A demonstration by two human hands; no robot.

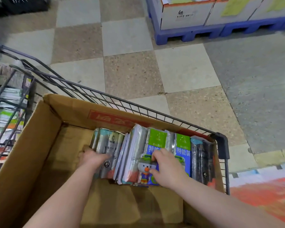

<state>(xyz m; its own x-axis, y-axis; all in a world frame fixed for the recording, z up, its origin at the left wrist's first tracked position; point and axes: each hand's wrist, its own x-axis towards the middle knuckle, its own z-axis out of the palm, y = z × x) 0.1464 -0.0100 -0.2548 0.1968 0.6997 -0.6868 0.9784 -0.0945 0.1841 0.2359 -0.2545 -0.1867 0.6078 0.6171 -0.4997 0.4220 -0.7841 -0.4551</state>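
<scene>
Carton point(39, 145): left hand point(94, 157), right hand point(164, 163) seemingly grip packs point(155, 140).

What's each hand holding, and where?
The left hand grips the silver pack at its left side; right hand pinches the blue cartoon pack mid-face.

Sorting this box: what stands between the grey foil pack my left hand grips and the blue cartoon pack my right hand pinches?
In the head view: thin whitish flat packets and tall silver foil-wrapped pack, on edge.
</scene>
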